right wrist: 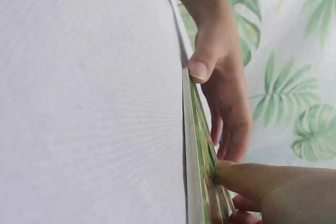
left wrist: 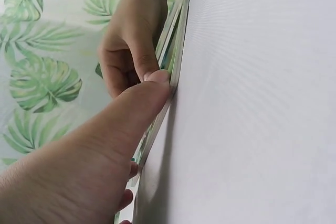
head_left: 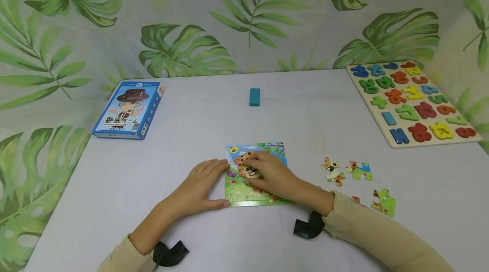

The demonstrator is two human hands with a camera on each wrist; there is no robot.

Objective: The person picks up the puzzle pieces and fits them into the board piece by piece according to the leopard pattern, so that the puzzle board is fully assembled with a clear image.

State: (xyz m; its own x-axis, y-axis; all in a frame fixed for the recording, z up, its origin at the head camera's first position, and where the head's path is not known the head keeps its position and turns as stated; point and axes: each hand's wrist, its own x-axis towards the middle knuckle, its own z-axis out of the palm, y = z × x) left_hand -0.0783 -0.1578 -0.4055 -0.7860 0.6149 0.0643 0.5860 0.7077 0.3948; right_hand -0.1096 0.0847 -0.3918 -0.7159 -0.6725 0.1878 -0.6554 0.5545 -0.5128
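Note:
A jigsaw puzzle board (head_left: 238,197) with a spotted cartoon animal lies flat on the white table. My left hand (head_left: 200,185) rests at its left edge, fingers fairly straight, the thumb tip touching the lower left corner. Over the middle of the picture, my right hand (head_left: 273,174) pinches at a puzzle piece (head_left: 252,172) with the animal's face, thumb below and fingers above. In the left wrist view the left thumb (left wrist: 149,93) presses the board's edge. The right wrist view has the right thumb (right wrist: 236,174) on the board's surface. The right hand hides part of the picture.
Loose puzzle pieces (head_left: 359,170) lie to the right, one partly behind the right sleeve. A teal block (head_left: 254,97) stands behind the board. A blue game box (head_left: 127,110) sits at back left, a number board (head_left: 386,130) at back right. Black wrist mounts (head_left: 170,253) hang near both wrists.

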